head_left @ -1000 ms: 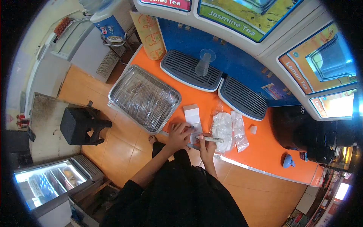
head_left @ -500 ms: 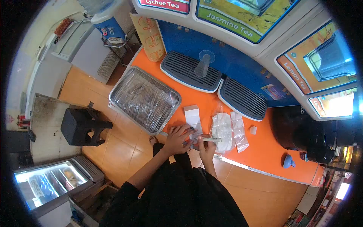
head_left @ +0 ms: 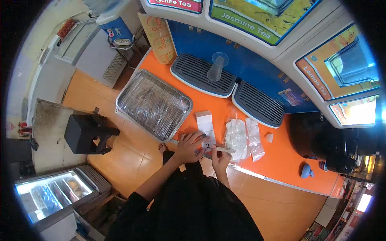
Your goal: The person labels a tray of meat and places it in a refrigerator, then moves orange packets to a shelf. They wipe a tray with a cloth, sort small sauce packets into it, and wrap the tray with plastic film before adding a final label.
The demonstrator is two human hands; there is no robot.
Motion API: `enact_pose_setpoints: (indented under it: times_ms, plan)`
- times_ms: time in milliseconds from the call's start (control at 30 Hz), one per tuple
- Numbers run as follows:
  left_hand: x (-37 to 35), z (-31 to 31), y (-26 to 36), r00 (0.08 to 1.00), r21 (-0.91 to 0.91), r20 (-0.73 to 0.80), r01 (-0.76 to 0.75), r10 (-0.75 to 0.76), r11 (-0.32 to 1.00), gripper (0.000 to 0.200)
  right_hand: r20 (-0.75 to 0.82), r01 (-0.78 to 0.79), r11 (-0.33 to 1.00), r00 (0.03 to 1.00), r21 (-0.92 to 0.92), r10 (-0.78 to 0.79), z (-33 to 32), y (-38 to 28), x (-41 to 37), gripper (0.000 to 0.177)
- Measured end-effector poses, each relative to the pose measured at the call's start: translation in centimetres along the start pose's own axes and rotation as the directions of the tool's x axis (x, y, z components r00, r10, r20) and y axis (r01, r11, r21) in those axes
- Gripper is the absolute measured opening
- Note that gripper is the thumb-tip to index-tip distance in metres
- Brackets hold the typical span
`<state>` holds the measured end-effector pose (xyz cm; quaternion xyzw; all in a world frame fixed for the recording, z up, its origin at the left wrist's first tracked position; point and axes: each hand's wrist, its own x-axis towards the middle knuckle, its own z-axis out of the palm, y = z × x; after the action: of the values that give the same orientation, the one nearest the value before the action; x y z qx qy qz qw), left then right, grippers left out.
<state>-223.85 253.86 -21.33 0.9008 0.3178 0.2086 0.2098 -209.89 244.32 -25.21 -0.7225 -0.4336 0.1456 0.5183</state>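
A folded white paper strip [head_left: 204,121] lies on the orange counter, with a dark "2" written near its lower end. My left hand [head_left: 190,148] rests on the strip's left edge, fingers spread. My right hand [head_left: 220,159] is closed on a pale marker [head_left: 225,150] just right of the number. Beside it on the right lie a clear plastic bag with white contents [head_left: 236,138] and a flatter clear packet [head_left: 253,140].
A plastic-wrapped metal tray [head_left: 154,105] stands at the left. Behind are two black drip trays [head_left: 258,105], a clear cup [head_left: 217,68] and tea dispensers. A small white piece [head_left: 269,137] and a blue object [head_left: 306,171] sit to the right.
My right hand and the marker have shifted slightly away from the strip's lower end, and the "2" now shows. My left hand has hardly moved.
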Motion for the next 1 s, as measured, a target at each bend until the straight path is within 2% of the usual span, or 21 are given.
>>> enact_pose_setpoints:
  times_ms: [33,67,133,167,233,267,333,367,433,467,533,667,733,767,800,833,867,900,933,967,1000]
  plan:
    - [-0.1,0.0,-0.2,1.0,-0.012,-0.001,-0.004,0.004,1.0,0.048,-0.061,-0.04,0.999,0.997,0.034,0.042,0.3,0.3,-0.2,0.018]
    - [-0.1,0.0,-0.2,1.0,-0.012,0.0,-0.003,0.003,1.0,0.048,-0.06,-0.041,0.999,0.997,0.035,0.043,0.4,0.1,-0.1,0.018]
    - [-0.2,0.0,-0.2,0.996,-0.022,0.083,0.039,-0.037,0.999,0.046,-0.063,-0.166,0.963,0.981,0.212,0.183,0.7,-0.2,0.2,0.021]
    - [-0.2,0.0,-0.2,0.996,-0.023,0.084,0.04,-0.038,0.999,0.046,-0.063,-0.168,0.963,0.981,0.21,0.184,0.4,-0.5,0.2,0.021]
    - [-0.2,0.0,-0.3,0.995,0.018,0.093,0.041,-0.042,0.999,0.045,0.008,-0.158,0.982,0.987,0.101,0.158,-0.1,-1.1,0.4,0.02]
    - [-0.3,0.1,-0.3,0.995,0.019,0.092,0.041,-0.043,0.999,0.045,0.008,-0.157,0.982,0.988,0.101,0.157,-0.2,-0.9,0.3,0.02]
    - [-0.3,0.2,-0.4,0.996,0.0,0.078,0.03,-0.03,1.0,0.045,-0.039,-0.068,0.997,0.997,-0.043,0.066,-0.4,-0.3,0.0,0.02]
    - [-0.3,0.1,-0.4,0.997,0.002,0.077,0.031,-0.031,1.0,0.045,-0.037,-0.066,0.997,0.997,-0.042,0.064,-0.2,-0.6,0.2,0.02]
    - [-0.2,-0.1,-0.2,0.996,0.012,0.085,0.036,-0.037,0.999,0.046,-0.018,-0.163,0.963,0.985,0.214,0.17,0.1,-1.2,0.6,0.018]
    - [-0.3,0.1,-0.3,0.996,0.012,0.085,0.033,-0.034,0.999,0.046,-0.021,-0.162,0.963,0.985,0.214,0.17,-0.2,-1.4,0.5,0.018]
    - [-0.5,0.5,-0.5,0.998,-0.018,0.058,0.023,-0.022,1.0,0.048,-0.031,-0.205,0.914,0.973,0.351,0.23,-0.6,-2.0,0.3,0.014]
    - [-0.5,-0.4,-0.2,0.999,-0.09,0.018,0.034,-0.033,0.995,0.046,-0.057,-0.252,0.885,0.953,0.392,0.297,-2.2,-2.8,1.5,0.014]
    - [-0.1,-0.9,0.0,0.987,-0.387,-0.131,0.032,-0.089,0.922,0.038,-0.169,-0.098,0.866,0.964,0.49,0.205,-2.7,-4.8,3.2,0.014]
    - [-0.1,-1.0,0.2,0.988,-0.386,-0.13,0.028,-0.084,0.922,0.038,-0.098,-0.166,0.828,0.962,0.536,0.256,-3.4,-5.3,3.1,0.014]
    - [-0.1,-1.0,0.7,0.97,-0.671,-0.063,0.133,-0.235,0.73,0.035,-0.101,-0.164,0.828,0.961,0.537,0.256,-3.9,-6.0,3.1,0.014]
    - [-0.2,-0.9,1.1,0.935,-0.871,0.05,0.213,-0.351,0.443,0.033,-0.029,-0.16,0.849,0.979,0.504,0.201,-4.3,-6.9,3.1,0.014]
    - [-0.2,-0.8,1.7,0.937,-0.87,0.048,0.21,-0.347,0.446,0.033,0.046,-0.15,0.869,0.988,0.472,0.145,-4.6,-7.5,3.2,0.014]
    - [-0.2,-0.7,2.4,0.883,-0.963,0.16,0.239,-0.441,0.128,0.033,0.061,-0.076,0.882,0.997,0.465,0.054,-4.7,-7.8,3.1,0.015]
    - [-0.2,-0.6,2.8,0.821,-0.954,0.295,0.222,-0.488,-0.203,0.034,0.056,-0.07,0.882,0.997,0.467,0.05,-4.9,-8.2,3.1,0.015]
    - [-0.1,-0.8,3.2,0.824,-0.954,0.293,0.222,-0.485,-0.2,0.034,0.087,-0.06,0.907,0.996,0.417,0.026,-5.1,-8.8,3.0,0.015]
    - [0.0,-1.1,3.6,0.812,-0.935,0.332,0.216,-0.48,-0.281,0.036,0.119,-0.048,0.929,0.993,0.366,0.004,-5.3,-9.5,3.0,0.015]
